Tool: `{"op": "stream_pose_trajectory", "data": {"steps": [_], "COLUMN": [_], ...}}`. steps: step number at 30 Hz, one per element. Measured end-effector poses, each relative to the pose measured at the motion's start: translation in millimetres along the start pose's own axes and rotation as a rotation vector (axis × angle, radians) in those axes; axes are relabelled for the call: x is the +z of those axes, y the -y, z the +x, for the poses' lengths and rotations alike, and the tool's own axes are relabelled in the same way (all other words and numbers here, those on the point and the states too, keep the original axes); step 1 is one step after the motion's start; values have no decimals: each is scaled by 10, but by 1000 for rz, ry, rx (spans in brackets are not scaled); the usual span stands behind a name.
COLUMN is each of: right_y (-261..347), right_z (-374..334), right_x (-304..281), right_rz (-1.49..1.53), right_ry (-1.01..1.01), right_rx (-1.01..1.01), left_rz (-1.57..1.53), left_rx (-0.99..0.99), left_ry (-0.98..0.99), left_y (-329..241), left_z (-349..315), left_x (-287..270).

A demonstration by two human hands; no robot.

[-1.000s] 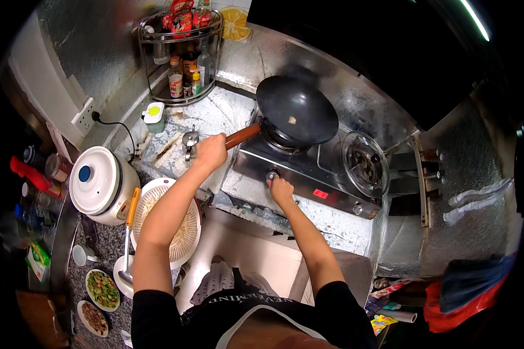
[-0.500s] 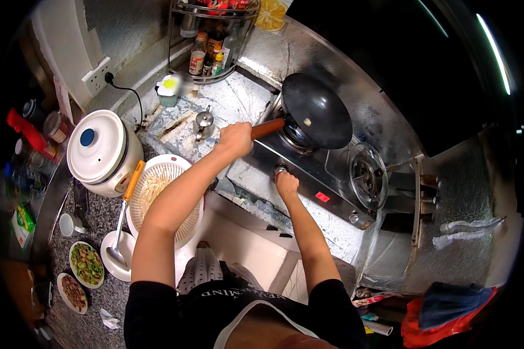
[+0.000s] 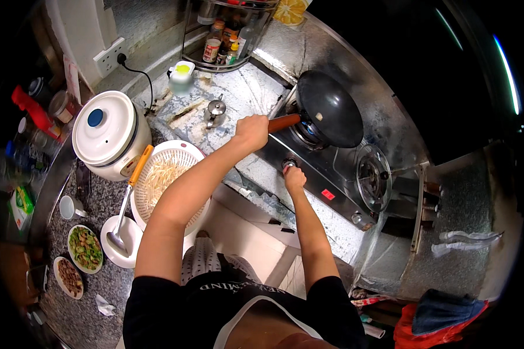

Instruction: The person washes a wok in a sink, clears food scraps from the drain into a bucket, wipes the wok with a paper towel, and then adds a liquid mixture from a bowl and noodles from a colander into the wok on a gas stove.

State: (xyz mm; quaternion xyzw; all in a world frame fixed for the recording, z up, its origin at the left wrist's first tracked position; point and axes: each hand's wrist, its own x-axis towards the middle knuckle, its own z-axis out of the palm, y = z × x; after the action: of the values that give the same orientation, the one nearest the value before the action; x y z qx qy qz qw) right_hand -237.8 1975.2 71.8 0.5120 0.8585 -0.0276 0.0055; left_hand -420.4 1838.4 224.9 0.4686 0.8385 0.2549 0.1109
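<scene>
My left hand is wrapped round the wooden handle of a black wok. The wok is tilted over the left burner, where a bluish flame shows under its near edge. A small pale spot lies on the wok's dark inside. My right hand is closed on the left control knob on the front of the gas stove. Left of the stove, a small metal pot with a spout stands on the counter.
A white colander of pale strips, a white lidded cooker, a ladle on a white plate and two dishes of chopped food crowd the left counter. A glass lid covers the right burner. Bottles fill a corner rack.
My view has shifted slightly, so the whole scene sits a little differently in the picture. Both hands keep their hold on the wok handle and the knob.
</scene>
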Motion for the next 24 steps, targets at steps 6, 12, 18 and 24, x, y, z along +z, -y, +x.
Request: {"op": "stream_pose_trajectory", "data": {"steps": [6,12,18,24], "right_y": [-20,-22,-97,-175], "right_z": [-17,-42,-186,-842], "right_x": [-29,-130,-235,-142], "right_rz": [31,28,-40,629], "right_ry": [5,32,163,684], "right_rx": [12,31,-11,-402], "left_rz": [-3,-10,-25,-243], "left_rx": [-5,-26,-41,174], "left_ry": [-36,-53,-25,-398], "left_y": [15,38,-24,119], "left_z": [40,74,-34,-640], "left_x": [56,105,-62,-285]}}
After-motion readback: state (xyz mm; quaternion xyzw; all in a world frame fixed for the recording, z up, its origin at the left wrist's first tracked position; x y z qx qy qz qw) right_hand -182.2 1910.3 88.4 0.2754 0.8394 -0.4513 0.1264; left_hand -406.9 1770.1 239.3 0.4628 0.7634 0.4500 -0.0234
